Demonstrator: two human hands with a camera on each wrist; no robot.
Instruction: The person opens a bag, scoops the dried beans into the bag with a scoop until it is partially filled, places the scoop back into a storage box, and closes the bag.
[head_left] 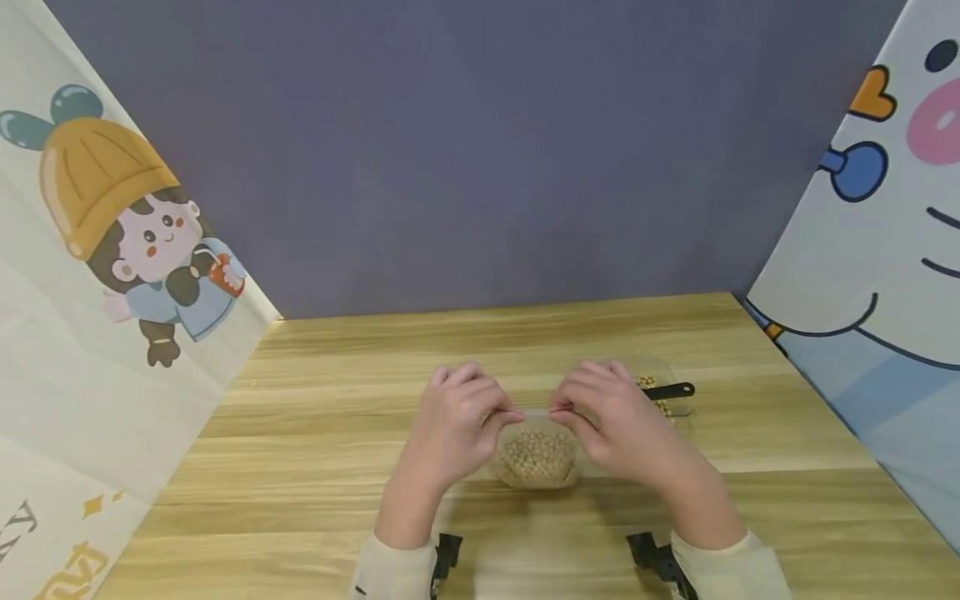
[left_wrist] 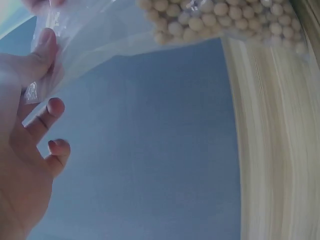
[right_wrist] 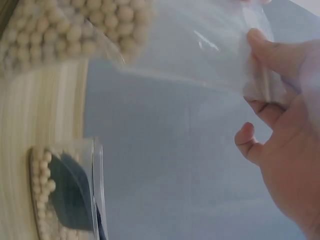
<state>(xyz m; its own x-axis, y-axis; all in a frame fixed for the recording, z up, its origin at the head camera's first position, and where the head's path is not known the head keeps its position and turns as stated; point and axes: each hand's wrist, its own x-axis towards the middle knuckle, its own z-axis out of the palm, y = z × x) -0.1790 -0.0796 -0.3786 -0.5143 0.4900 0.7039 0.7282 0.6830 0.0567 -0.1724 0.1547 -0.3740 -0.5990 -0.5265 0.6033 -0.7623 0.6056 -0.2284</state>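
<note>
A clear plastic zip bag (head_left: pixel 538 458) with soybeans in its lower part hangs upright between the two hands. My left hand (head_left: pixel 459 421) pinches the top left corner between thumb and forefinger. The opposite corner is pinched the same way by my right hand (head_left: pixel 617 421). In the left wrist view the thumb (left_wrist: pixel 45 47) lies flat over the bag's upper edge, with the lower fingers loose beside it. Pale round beans (right_wrist: pixel 75 35) fill the bag's bottom in the right wrist view, while its upper part is bare film.
Behind my right hand stands a clear plastic container (right_wrist: pixel 97 175) with more soybeans and a black scoop (right_wrist: pixel 72 195) in it. The scoop's handle (head_left: pixel 675 390) sticks out to the right. A grey wall (head_left: pixel 480 167) rises behind the wooden table (head_left: pixel 300 467), with printed panels at both sides.
</note>
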